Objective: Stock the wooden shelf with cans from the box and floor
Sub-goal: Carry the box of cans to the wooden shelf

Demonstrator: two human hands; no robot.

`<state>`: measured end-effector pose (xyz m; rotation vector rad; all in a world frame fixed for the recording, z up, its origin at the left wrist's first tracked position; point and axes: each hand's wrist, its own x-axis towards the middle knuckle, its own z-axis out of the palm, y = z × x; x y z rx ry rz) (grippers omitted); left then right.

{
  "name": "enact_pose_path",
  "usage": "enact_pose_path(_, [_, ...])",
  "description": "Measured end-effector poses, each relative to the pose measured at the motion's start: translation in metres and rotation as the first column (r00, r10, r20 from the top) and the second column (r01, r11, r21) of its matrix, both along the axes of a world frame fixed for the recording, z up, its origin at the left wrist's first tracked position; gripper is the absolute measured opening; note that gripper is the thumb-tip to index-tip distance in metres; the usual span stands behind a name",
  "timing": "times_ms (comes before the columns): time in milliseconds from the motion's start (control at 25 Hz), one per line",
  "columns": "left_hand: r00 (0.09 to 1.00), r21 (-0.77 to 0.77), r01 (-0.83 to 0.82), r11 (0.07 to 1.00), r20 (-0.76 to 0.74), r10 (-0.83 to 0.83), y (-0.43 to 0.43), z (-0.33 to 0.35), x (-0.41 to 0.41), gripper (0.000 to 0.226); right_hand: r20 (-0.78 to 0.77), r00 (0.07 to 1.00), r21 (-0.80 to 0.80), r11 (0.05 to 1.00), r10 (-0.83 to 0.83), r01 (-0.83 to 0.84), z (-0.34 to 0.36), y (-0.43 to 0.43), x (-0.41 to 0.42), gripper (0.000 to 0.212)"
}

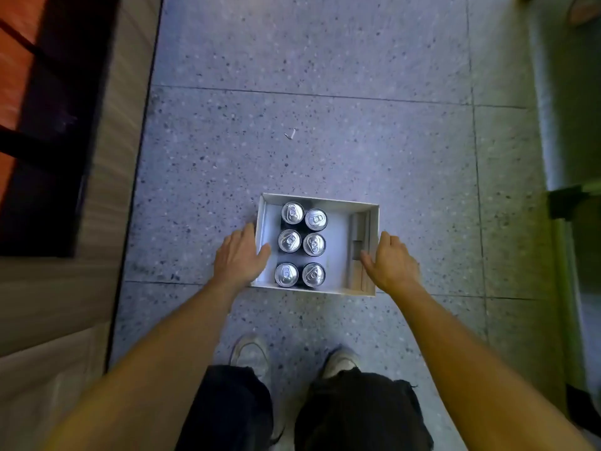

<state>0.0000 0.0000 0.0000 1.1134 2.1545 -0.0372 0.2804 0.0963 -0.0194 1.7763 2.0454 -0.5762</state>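
Observation:
An open white cardboard box (325, 200) is straight below me over the speckled floor. Several black cans with silver tops (300, 244) stand upright in its left half, in two columns. A folded cardboard insert (357, 252) lies along its right wall. My left hand (239, 257) clasps the left wall, thumb inside the box and fingers outside. My right hand (392, 262) clasps the right wall the same way, thumb over the insert. The wooden shelf unit (107, 157) runs along the left edge, with a dark opening.
My two shoes (250, 353) stand just behind the box. A small white scrap (290, 135) lies on the floor beyond it. A green-tinted upright surface (566, 125) borders the right side. Open terrazzo floor stretches ahead.

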Motion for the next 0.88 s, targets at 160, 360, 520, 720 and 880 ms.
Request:
enact_pose_path(160, [0.936, 0.093, -0.321, 0.942, 0.184, 0.301, 0.014, -0.055, 0.005, 0.045, -0.261, 0.950, 0.022, 0.982, -0.173, 0.185, -0.052, 0.009, 0.003, 0.062])
enact_pose_path(360, [0.679, 0.178, -0.680, 0.711, 0.517, 0.521, 0.025, -0.103, 0.007, 0.023, -0.664, 0.642, -0.070, 0.887, -0.384, 0.457, -0.103, 0.008, 0.010, 0.033])
enact_pose_path(520, [0.598, 0.202, -0.714, 0.670, 0.674, 0.434, 0.018, -0.126, 0.000, 0.012, -0.772, 0.411, -0.254, 0.828, -0.485, 0.500, -0.121, 0.008, 0.013, 0.029])
enact_pose_path(720, [0.597, 0.221, -0.705, 0.673, 0.698, 0.396, 0.020, -0.131, -0.001, 0.015, -0.778, 0.293, -0.372, 0.784, -0.555, 0.497, -0.113, 0.005, 0.005, 0.023])
enact_pose_path(880, [0.546, 0.176, -0.734, 0.656, 0.728, 0.415, 0.021, -0.126, -0.001, 0.020, -0.790, 0.256, -0.387, 0.776, -0.558, 0.498, -0.106, 0.006, 0.002, 0.024])
